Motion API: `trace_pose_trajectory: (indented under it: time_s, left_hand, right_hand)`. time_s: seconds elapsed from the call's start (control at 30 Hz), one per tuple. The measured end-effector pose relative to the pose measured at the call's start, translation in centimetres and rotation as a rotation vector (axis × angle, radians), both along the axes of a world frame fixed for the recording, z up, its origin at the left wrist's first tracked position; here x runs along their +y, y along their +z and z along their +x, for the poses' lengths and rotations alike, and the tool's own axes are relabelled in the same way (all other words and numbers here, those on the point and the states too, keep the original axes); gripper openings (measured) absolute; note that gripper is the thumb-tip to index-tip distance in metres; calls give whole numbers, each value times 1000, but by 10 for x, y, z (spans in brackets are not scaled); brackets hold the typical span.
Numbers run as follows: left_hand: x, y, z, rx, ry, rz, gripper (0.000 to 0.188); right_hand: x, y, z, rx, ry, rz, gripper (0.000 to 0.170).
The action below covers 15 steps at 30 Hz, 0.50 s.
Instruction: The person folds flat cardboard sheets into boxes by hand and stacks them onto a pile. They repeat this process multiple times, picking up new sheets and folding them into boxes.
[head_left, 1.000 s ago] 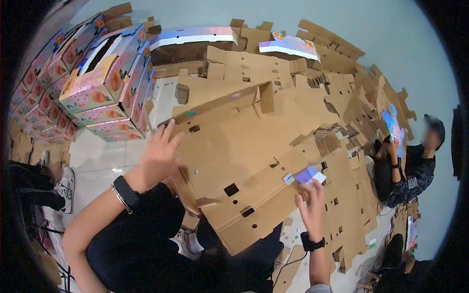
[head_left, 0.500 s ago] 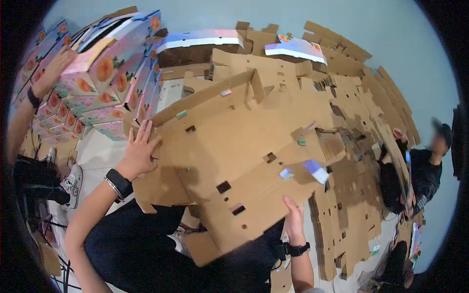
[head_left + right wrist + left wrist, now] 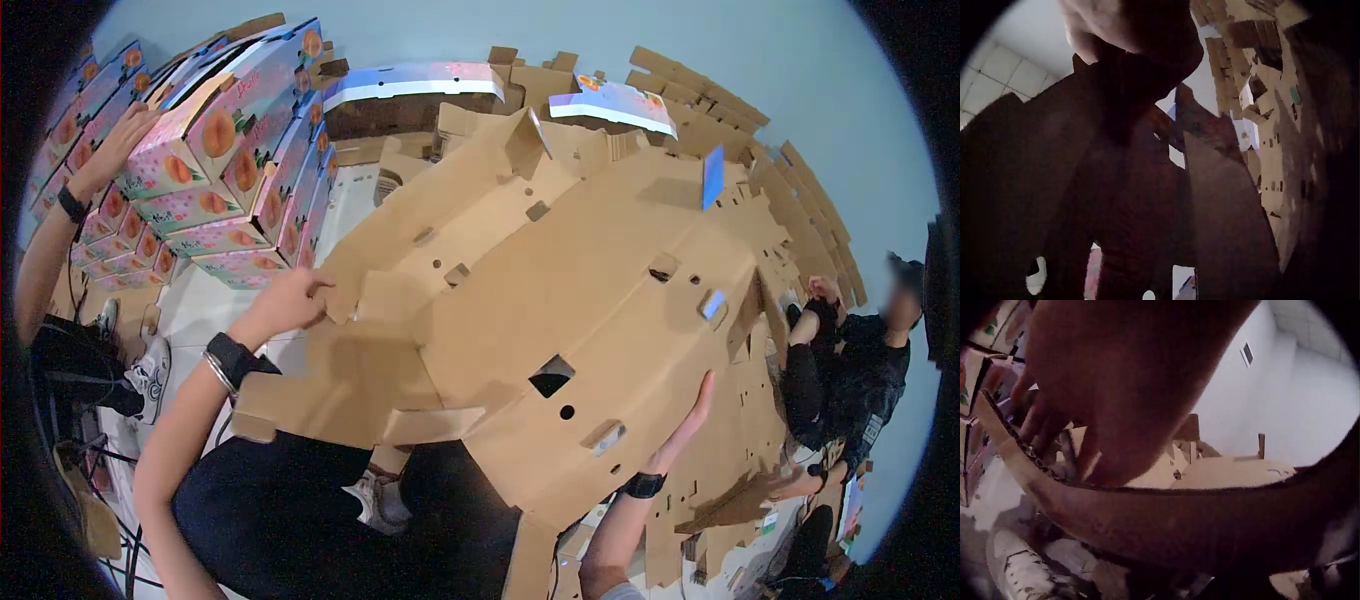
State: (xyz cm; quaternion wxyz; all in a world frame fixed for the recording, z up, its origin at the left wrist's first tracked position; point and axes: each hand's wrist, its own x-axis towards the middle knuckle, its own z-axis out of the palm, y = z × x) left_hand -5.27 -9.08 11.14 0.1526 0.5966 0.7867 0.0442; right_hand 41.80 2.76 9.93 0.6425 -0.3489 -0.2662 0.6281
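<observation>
A large brown cardboard box blank [image 3: 520, 330], partly folded with raised side flaps, lies tilted over my lap in the head view. My left hand [image 3: 285, 303] bends its fingers at the corner of the left flap [image 3: 365, 360]; the left wrist view has these fingers [image 3: 1041, 425] over the flap's cut edge. At the right edge of the blank, my right hand [image 3: 685, 425] lies straight against the outer side, its other fingers hidden by cardboard. The right wrist view is dark, with this hand [image 3: 1141, 31] above the brown panel [image 3: 1229, 187].
Stacked peach-printed boxes [image 3: 215, 150] stand at left, where another person's hand [image 3: 125, 135] rests on one. Piles of flat cardboard [image 3: 690, 500] cover the floor at right. A seated person [image 3: 850, 370] handles cardboard there. Two printed pieces [image 3: 610, 105] lie by the wall.
The blank has shifted right and tilted, its far side flap now folded outward. My left fingers went from spread to bent; my right hand moved right and up. Another person's arm came in at left.
</observation>
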Motion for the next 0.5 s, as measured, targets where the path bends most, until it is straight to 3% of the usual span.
trace_pose_trajectory:
  time_s: [0.03, 0.07, 0.1, 0.13, 0.17, 0.2, 0.23, 0.3, 0.33, 0.37, 0.4, 0.43, 0.5]
  left_hand:
    - [3, 7, -2, -213, 169, -78, 45]
    - [2, 1, -11, -212, 170, -76, 45]
    - [-4, -20, -36, -230, 45, 40, 46]
    - [-3, -22, -39, -249, -84, 157, 48]
    - [-3, -20, -43, -251, -89, 161, 48]
    - [0, 3, -39, -467, 25, 206, 51]
    - [4, 22, -39, -682, 141, 245, 54]
    - [20, 40, -55, -572, -3, 510, 56]
    - [36, 55, -66, -447, -69, 659, 56]
    - [48, 72, -72, -316, -134, 805, 56]
    - [54, 99, -58, -480, -23, 914, 55]
    - [56, 125, -39, -644, 91, 1016, 54]
    - [45, 157, -30, -726, 62, 1027, 54]
  right_hand:
    - [8, -12, 8, 0, 2, 1, 49]
    - [21, -36, 23, -249, -181, 152, 50]
    - [28, -49, 32, -498, -366, 304, 51]
    - [29, -45, 28, -500, -370, 308, 51]
    - [31, -39, 22, -434, -483, 284, 53]
    - [31, -33, 19, -368, -596, 258, 55]
    - [29, -27, 26, -371, -602, 260, 55]
    - [27, -20, 45, 206, -119, 184, 56]
    - [27, -22, 46, 202, -118, 186, 56]
    - [28, -26, 45, 10, -200, 154, 56]
    - [28, -29, 43, -180, -280, 119, 57]
    - [29, -28, 34, -178, -281, 117, 57]
    - [37, -20, 11, -106, -218, -12, 55]
